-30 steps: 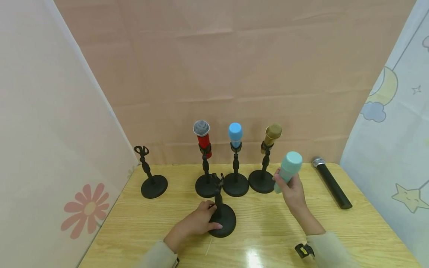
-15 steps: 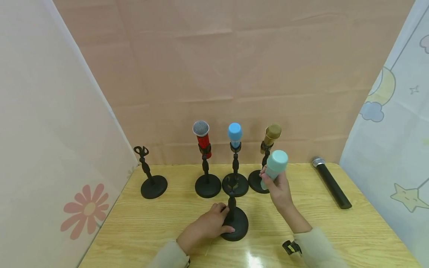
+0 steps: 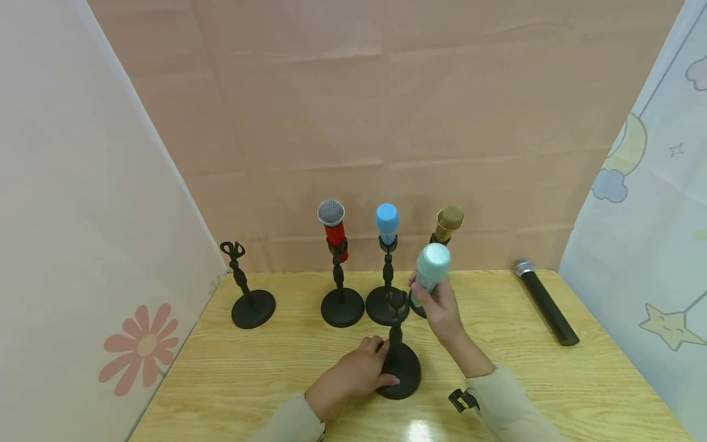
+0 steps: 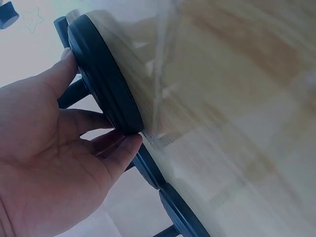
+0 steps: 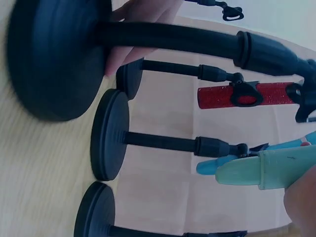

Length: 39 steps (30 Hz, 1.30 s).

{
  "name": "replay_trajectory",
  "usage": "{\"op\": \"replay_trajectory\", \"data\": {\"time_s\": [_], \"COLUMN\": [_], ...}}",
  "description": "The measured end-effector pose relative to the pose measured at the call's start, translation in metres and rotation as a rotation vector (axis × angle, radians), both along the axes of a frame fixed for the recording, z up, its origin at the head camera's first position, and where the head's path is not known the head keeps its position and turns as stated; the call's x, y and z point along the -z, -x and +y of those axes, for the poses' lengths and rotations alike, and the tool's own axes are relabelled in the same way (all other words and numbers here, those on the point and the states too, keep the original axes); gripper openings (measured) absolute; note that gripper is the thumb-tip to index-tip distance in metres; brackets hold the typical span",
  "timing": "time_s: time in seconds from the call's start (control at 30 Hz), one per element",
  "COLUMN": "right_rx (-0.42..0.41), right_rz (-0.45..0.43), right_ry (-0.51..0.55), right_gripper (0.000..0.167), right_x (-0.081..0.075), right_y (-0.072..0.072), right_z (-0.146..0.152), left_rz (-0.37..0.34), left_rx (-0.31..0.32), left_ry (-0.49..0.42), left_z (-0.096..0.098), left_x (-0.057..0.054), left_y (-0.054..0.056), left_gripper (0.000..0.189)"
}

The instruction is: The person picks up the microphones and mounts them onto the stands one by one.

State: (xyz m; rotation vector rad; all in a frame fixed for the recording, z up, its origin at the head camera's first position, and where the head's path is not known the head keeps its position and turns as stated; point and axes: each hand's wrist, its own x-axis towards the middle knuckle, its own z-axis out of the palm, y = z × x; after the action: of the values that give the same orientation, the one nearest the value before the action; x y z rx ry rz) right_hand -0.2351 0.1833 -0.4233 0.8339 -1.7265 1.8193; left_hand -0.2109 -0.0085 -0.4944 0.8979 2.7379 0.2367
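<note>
Before me, far side of wooden table [image 3: 221, 380]: red microphone [image 3: 334, 234], blue microphone [image 3: 387, 221], gold microphone [image 3: 450, 220], all raised on black stands [image 3: 342, 308]; at my left, lone stand [image 3: 253, 309]; at my right, black microphone [image 3: 548, 307], lying; tan backdrop [image 3: 353, 123] behind; pink flower [image 3: 146, 345] on left panel [image 3: 72, 184]

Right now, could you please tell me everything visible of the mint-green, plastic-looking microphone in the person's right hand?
The mint-green, plastic-looking microphone has a wide, textured head and a slimmer handle stepping down to a rounded tail. It tilts, head up and leaning right in the head view. The person's right hand grips its handle in mid-air; it is not mounted on the frontmost black, round-based stand.
</note>
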Motion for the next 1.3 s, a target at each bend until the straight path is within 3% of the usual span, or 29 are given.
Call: {"op": "replay_trajectory", "data": {"time_s": [0.17, 0.4, 0.63, 0.77, 0.93, 1.07, 1.13, 1.2, 1.3], "right_rx": [-0.021, 0.041, 0.125, 0.201, 0.374, 0.486, 0.468, 0.384, 0.218], "right_rz": [0.024, -0.045, -0.088, -0.098, 0.033, 0.075, 0.064, 0.055, 0.038], "right_ry": [0.011, -0.040, -0.166, -0.128, -0.125, -0.123, -0.129, -0.141, -0.157], "right_gripper": [0.036, 0.044, 0.038, 0.040, 0.024, 0.013, 0.011, 0.012, 0.020], "right_x": [-0.004, -0.004, 0.001, -0.006, -0.028, -0.017, -0.008, 0.000, 0.002], "right_y": [0.003, 0.006, 0.006, 0.000, -0.013, -0.005, 0.002, 0.009, 0.010], "right_z": [-0.009, -0.019, -0.031, -0.043, -0.055, -0.054, -0.050, -0.044, -0.034], "left_rz": [0.030, 0.066, 0.113, 0.165, 0.252, 0.317, 0.349, 0.356, 0.286], "left_rx": [0.007, 0.015, 0.001, 0.006, 0.014, 0.025, 0.024, 0.018, 0.012], "left_ry": [-0.008, 0.002, 0.131, 0.196, 0.241, 0.262, 0.270, 0.273, 0.234], "left_z": [0.005, 0.010, 0.017, 0.020, 0.022, 0.023, 0.024, 0.025, 0.025], "left_x": [0.002, 0.004, 0.008, 0.007, 0.006, 0.012, 0.014, 0.015, 0.013], "left_y": [-0.001, -0.003, -0.005, -0.007, -0.009, -0.009, -0.008, -0.006, -0.002], "left_gripper": [0.081, 0.080, 0.083, 0.084, 0.083, 0.085, 0.085, 0.086, 0.087]}}
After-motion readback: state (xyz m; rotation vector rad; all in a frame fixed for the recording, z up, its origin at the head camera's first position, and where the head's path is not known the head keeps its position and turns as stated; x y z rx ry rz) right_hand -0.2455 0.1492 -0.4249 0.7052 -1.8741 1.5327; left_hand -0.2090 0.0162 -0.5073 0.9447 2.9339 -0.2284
